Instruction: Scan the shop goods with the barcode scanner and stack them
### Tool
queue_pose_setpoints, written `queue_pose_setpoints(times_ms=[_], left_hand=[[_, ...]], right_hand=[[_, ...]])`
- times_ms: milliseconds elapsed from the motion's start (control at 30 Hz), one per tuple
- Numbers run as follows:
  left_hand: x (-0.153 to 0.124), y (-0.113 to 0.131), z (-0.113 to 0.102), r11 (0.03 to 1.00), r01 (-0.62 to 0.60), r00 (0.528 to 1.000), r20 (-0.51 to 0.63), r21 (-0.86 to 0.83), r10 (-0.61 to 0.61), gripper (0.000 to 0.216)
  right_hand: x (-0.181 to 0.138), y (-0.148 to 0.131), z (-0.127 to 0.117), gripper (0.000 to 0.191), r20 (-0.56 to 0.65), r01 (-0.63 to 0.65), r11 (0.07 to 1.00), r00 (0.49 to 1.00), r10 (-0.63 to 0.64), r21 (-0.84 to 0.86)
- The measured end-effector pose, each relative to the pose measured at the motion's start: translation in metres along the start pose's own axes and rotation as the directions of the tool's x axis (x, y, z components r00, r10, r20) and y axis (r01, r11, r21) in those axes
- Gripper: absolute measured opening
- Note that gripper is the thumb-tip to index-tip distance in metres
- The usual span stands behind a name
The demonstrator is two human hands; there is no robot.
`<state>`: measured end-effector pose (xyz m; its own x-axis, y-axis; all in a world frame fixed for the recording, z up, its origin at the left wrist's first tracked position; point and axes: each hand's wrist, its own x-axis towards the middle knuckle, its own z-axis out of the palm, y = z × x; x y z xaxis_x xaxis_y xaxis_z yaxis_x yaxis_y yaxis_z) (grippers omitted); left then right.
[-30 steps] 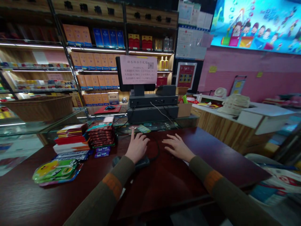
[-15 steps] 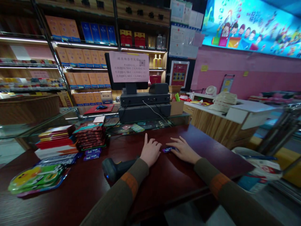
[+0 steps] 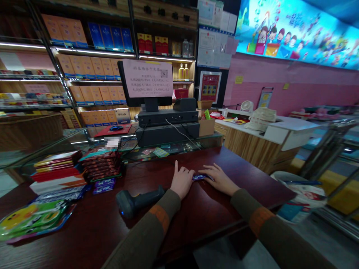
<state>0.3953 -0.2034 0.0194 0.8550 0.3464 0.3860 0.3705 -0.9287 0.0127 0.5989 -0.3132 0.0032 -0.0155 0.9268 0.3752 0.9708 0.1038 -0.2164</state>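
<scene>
A small purple snack packet point(image 3: 199, 177) lies low over the dark red tabletop, between my two hands. My right hand point(image 3: 219, 181) has its fingers on the packet's right end, the thumb hidden or close against it. At the left end, my left hand point(image 3: 182, 182) grips with bent fingers while its index finger points up. A black barcode scanner point(image 3: 137, 201) rests on the table beside my left wrist. Two similar purple packets point(image 3: 104, 185) lie further left, in front of a stack of dark red-brown packets point(image 3: 100, 164).
On the left are a pile of red and white packs point(image 3: 57, 173) and green cartoon-printed packaging point(image 3: 36, 220). Behind the table stand a glass counter and a monitor point(image 3: 147, 80) with a paper sign. A bin point(image 3: 303, 198) stands beyond the table's right edge.
My left hand has moved right to the packet, and its fingertips now meet the packet's left end. The packet has turned more level. The whole view has shifted slightly.
</scene>
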Motion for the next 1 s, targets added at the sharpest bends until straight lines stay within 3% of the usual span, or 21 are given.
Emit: queue_pose_setpoints(times_ms=[200,400,733,1000], left_hand=[[0.000,-0.004,-0.011,1.000,0.018,1.000,-0.013,-0.002,-0.018,0.025],[-0.008,-0.028,-0.038,0.999,0.036,0.998,-0.059,0.020,-0.035,0.028],[-0.047,-0.082,-0.083,0.989,0.045,0.990,-0.139,0.137,-0.026,0.024],[-0.093,-0.124,-0.110,0.981,0.117,0.979,-0.182,0.153,-0.089,0.021]], right_hand=[[0.005,-0.004,0.001,0.036,0.001,-0.015,0.999,1.000,0.015,0.028],[0.028,-0.023,0.002,0.035,-0.059,0.015,0.998,0.998,-0.011,0.063],[0.077,-0.086,0.012,0.031,-0.112,0.126,0.982,0.988,-0.111,0.143],[0.115,-0.138,0.031,0.025,-0.124,0.200,0.945,0.977,-0.172,0.261]])
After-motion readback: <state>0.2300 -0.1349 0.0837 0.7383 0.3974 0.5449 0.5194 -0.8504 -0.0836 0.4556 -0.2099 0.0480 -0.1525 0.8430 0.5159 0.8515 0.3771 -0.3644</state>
